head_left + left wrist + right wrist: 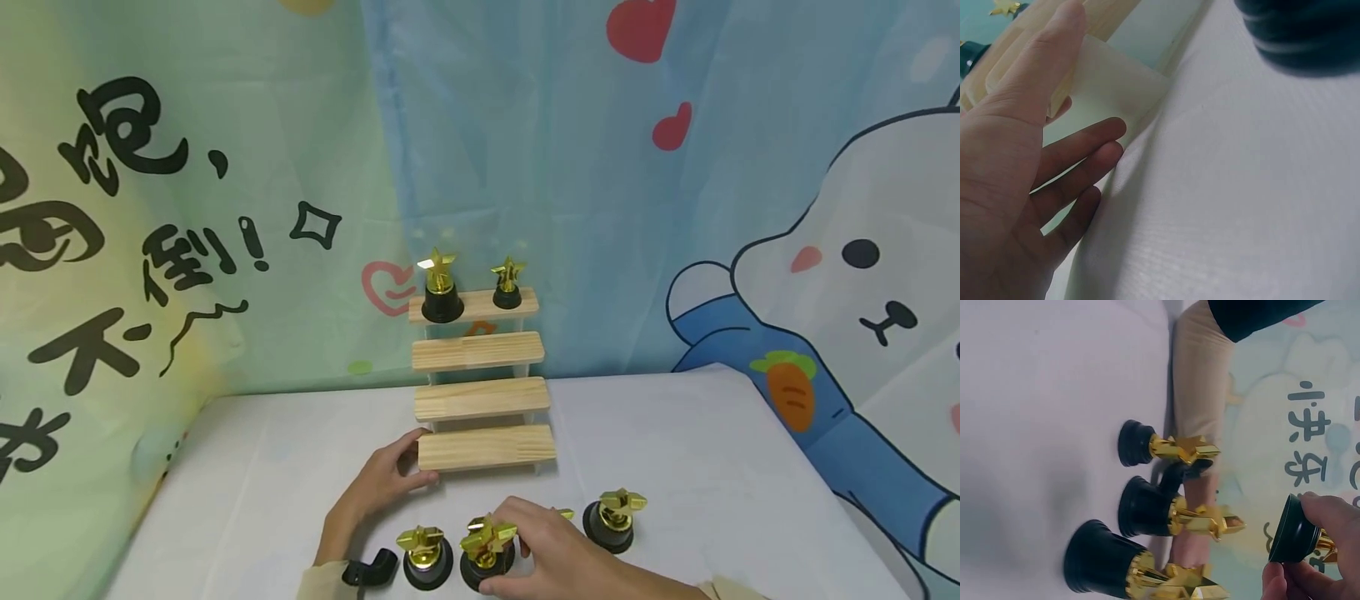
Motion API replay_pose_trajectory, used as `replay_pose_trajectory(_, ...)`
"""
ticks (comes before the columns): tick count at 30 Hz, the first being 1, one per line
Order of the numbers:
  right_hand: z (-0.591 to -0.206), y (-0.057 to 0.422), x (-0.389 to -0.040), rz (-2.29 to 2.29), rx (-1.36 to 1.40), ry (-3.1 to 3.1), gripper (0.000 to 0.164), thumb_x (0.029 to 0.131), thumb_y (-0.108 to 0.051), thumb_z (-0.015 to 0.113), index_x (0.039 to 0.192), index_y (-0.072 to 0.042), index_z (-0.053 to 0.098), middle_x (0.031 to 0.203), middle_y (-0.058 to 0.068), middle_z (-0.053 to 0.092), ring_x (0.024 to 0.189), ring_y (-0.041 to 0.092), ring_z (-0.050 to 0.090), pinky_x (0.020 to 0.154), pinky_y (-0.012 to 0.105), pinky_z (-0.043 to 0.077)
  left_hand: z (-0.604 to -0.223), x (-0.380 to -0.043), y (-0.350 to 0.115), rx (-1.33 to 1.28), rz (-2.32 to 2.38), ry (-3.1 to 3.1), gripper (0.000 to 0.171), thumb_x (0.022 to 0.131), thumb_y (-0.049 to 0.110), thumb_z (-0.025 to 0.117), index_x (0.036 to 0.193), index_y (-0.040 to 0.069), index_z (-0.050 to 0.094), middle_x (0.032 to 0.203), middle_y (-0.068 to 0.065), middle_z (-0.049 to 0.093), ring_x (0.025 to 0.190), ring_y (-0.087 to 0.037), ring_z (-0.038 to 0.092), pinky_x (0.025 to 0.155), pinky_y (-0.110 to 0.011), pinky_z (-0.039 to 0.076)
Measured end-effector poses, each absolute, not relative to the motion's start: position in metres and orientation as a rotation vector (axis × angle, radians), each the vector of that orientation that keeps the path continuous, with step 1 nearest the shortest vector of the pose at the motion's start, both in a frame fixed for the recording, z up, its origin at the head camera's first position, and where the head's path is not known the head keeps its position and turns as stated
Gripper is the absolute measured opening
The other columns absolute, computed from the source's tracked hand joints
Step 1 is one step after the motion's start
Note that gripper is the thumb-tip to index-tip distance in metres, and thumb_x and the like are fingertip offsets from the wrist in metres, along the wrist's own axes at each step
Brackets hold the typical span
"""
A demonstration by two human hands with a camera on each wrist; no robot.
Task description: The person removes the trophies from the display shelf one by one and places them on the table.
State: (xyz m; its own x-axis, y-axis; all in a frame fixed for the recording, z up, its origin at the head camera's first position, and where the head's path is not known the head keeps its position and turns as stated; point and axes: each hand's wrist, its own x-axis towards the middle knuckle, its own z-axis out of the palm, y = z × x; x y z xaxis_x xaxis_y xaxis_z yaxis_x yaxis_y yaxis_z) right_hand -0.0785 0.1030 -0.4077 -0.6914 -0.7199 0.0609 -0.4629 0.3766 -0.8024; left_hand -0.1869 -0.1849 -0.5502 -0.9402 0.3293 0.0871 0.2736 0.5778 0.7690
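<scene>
Star trophy (1297, 531) is in the right hand, pinched by the base between thumb and fingers; the right wrist view shows it tilted and looking raised above the cloth. Going left to right:

Left hand (381, 477): thumb and fingers narrow round the left end of the lowest tread (487, 447) of the wooden display stand. Loose hold or a tug there could skid the stand and upset what's on it.

Black wrist mount (371, 569): just beside the leftmost trophy (429, 562) on the white cloth (262, 500). Swing that wrist right and it could knock the trophy over.

Top tread (477, 307): larger trophy (441, 287) left, smaller trophy (507, 283) right, both upright. A jolt through the stand is the main risk to them.

Right hand (558, 550): low over the cluster. Gold tip (566, 513) pokes out behind it, rest hidden. Dragging low could clip a neighbour; pinch looks fingertip-only, so a smooth base could slip or twist. Can't tell how firm.

Rightmost trophy (613, 521): upright, near the knuckles, so exposed to a backswing.
</scene>
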Motion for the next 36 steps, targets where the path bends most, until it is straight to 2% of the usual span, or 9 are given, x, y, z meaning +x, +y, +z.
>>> replay_pose_trajectory(8,-0.428,0.111,-0.077,-1.203,-1.061,2.303,0.043,0.087,-0.03,0.073,0.116,-0.002,0.058,0.104,0.008,0.061,0.071,-0.009,0.042,0.059,0.014,0.045,-0.551,-0.188,-0.185,0.508,1.31,2.723,0.065,0.077,0.041,0.08,0.134,0.026,0.054,0.103,0.016,0.066,0.1,-0.006,0.06,0.102,-0.04,0.048)
replay_pose_trajectory(12,-0.436,0.112,-0.076,-1.19,-1.091,2.299,0.042,0.087,-0.031,0.072,0.117,-0.004,0.058,0.107,0.008,0.061,0.08,-0.008,0.044,0.062,0.015,0.047,-0.549,-0.188,-0.185,0.501,1.314,2.724,0.064,0.077,0.041,0.08,0.133,0.027,0.054,0.103,0.016,0.065,0.099,-0.006,0.059,0.101,-0.039,0.048)
replay_pose_trajectory(16,-0.448,0.113,-0.076,-1.139,-1.159,2.312,0.043,0.088,-0.039,0.069,0.117,-0.009,0.057,0.112,0.004,0.06,0.089,-0.006,0.046,0.069,0.017,0.047,-0.548,-0.187,-0.184,0.502,1.318,2.719,0.065,0.077,0.041,0.08,0.135,0.026,0.054,0.104,0.014,0.066,0.1,-0.007,0.06,0.102,-0.04,0.048)
replay_pose_trajectory(22,-0.489,0.115,-0.077,-1.114,-1.343,2.324,0.038,0.094,-0.041,0.061,0.116,-0.011,0.056,0.111,0.003,0.059,0.102,0.0,0.052,0.075,0.022,0.051,-0.547,-0.186,-0.183,0.495,1.318,2.704,0.066,0.077,0.041,0.08,0.135,0.026,0.053,0.106,0.014,0.067,0.103,-0.007,0.06,0.104,-0.043,0.046)
replay_pose_trajectory(28,-0.516,0.113,-0.08,-1.083,-1.323,2.346,0.037,0.095,-0.041,0.059,0.112,-0.008,0.058,0.105,0.002,0.058,0.097,-0.001,0.052,0.071,0.022,0.05,-0.549,-0.186,-0.183,0.505,1.312,2.712,0.065,0.078,0.043,0.079,0.135,0.027,0.053,0.105,0.015,0.067,0.103,-0.006,0.06,0.104,-0.043,0.046)
replay_pose_trajectory(36,-0.516,0.111,-0.081,-1.026,-1.26,2.342,0.041,0.091,-0.04,0.065,0.111,-0.005,0.06,0.101,0.002,0.058,0.092,-0.005,0.048,0.069,0.021,0.048,-0.549,-0.187,-0.184,0.505,1.316,2.714,0.064,0.078,0.043,0.079,0.135,0.027,0.053,0.104,0.016,0.067,0.101,-0.006,0.06,0.104,-0.043,0.046)
